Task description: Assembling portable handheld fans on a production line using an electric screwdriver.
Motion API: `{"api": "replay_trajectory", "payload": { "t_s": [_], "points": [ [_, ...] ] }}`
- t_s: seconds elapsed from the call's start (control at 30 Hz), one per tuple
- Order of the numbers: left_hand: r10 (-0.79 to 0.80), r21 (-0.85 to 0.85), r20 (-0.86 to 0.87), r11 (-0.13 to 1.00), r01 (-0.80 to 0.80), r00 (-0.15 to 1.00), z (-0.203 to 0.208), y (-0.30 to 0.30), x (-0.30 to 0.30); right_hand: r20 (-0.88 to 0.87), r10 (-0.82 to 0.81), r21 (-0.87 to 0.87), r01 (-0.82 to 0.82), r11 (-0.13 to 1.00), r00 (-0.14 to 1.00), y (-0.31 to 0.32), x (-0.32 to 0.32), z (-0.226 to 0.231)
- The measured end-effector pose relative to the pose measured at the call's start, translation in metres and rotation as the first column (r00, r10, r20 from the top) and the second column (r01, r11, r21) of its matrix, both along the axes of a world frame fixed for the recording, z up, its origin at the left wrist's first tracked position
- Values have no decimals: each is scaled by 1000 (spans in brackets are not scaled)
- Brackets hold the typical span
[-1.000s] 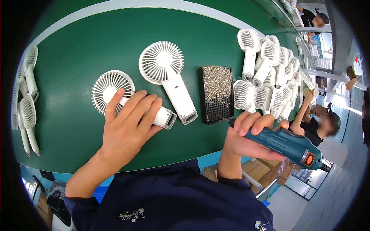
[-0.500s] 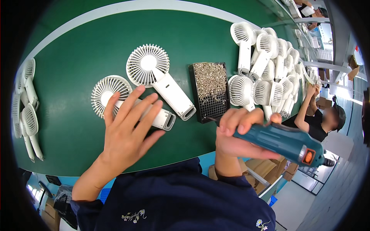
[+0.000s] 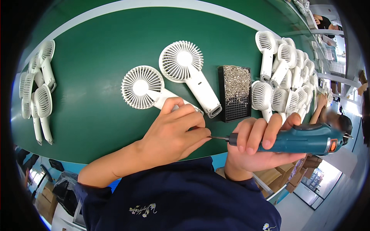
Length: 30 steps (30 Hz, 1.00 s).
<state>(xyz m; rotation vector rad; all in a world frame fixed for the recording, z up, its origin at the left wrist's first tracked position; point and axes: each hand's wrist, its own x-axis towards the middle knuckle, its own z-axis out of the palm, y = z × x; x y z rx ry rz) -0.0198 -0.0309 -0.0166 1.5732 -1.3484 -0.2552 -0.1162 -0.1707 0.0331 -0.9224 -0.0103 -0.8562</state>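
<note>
My right hand (image 3: pixel 246 148) is wrapped round a teal electric screwdriver (image 3: pixel 308 139), held nearly level. Its thin bit (image 3: pixel 219 137) points left, and the tip meets the fingertips of my left hand (image 3: pixel 173 133). Those left fingers are bent and pinched together; whatever sits between them is hidden. Just beyond the left hand lies a white handheld fan (image 3: pixel 142 87), the end of its handle partly covered by my fingers. A second white handheld fan (image 3: pixel 184 59) rests beside it, handle slanting toward me. Right of both stands a black box of small metal screws (image 3: pixel 236 82).
Many more white fans (image 3: pixel 285 57) crowd the right of the green table (image 3: pixel 96 42), and a smaller group of fans (image 3: pixel 42 100) lies at its left edge. Cardboard boxes (image 3: pixel 273 175) stand below the table on the right. Another person (image 3: pixel 339 119) sits at the far right.
My left hand has left its spread position over the nearer fan and now pinches at the bit's tip. The screwdriver has come level. The whole view has shifted, moving the table's things rightward.
</note>
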Motion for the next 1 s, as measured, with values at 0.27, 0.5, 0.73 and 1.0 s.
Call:
{"api": "replay_trajectory", "payload": {
  "t_s": [0.27,0.5,0.73,1.0],
  "points": [
    [59,-36,-43,998,-61,997,-8,10,1,9,28,1,-29,1000,1000,8,4,-6],
    [67,-40,-71,997,-70,995,-9,13,2,24,23,-28,-22,999,999,12,4,-9],
    [58,-18,-66,998,-59,996,-9,13,3,10,53,87,-53,995,999,13,-1,-6],
    [29,-16,-101,999,-31,994,-10,13,3,-20,-4,9,5,1000,1000,15,7,-5]
  ]
}}
